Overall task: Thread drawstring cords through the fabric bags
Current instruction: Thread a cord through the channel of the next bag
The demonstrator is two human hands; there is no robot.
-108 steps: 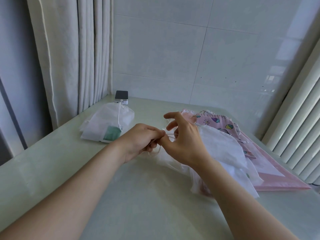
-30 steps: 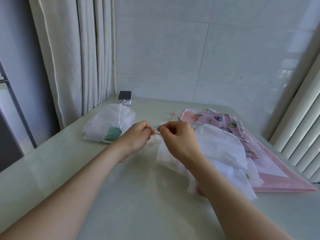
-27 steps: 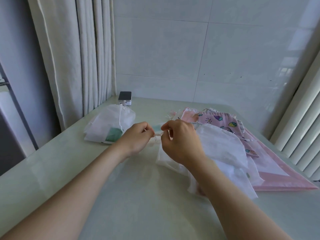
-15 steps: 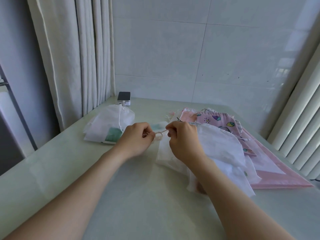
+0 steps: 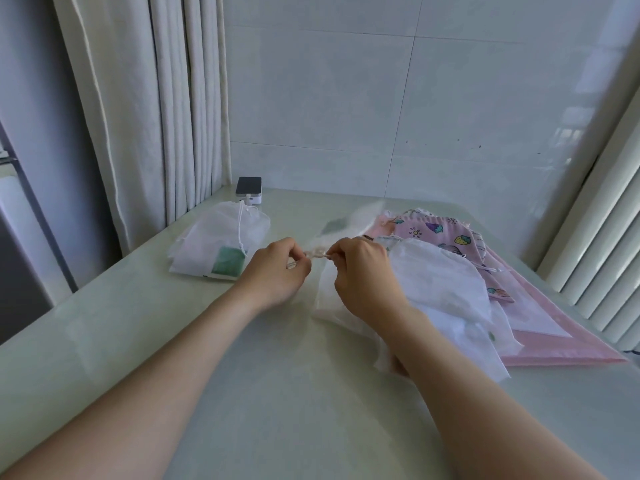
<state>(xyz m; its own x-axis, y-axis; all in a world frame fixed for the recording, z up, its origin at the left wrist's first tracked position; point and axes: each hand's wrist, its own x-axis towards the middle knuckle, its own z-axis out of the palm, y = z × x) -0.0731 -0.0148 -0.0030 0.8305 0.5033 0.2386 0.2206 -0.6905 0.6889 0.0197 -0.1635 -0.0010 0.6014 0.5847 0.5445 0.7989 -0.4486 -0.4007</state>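
Observation:
A thin white drawstring cord is stretched between my two hands above the table's middle. My left hand pinches its left end with curled fingers. My right hand pinches the other end, together with the gathered top of a sheer white fabric bag that hangs blurred below and behind the hands. Under my right forearm lies a pile of white fabric bags.
A white drawstring bag with a green label lies at the left, a small dark-topped device behind it. Pink printed bags and a pink folder lie at the right. Curtains hang left, blinds right.
The sheer bag's top has risen and blurs with motion. My hands have stayed close together, pulling the cord taut between them.

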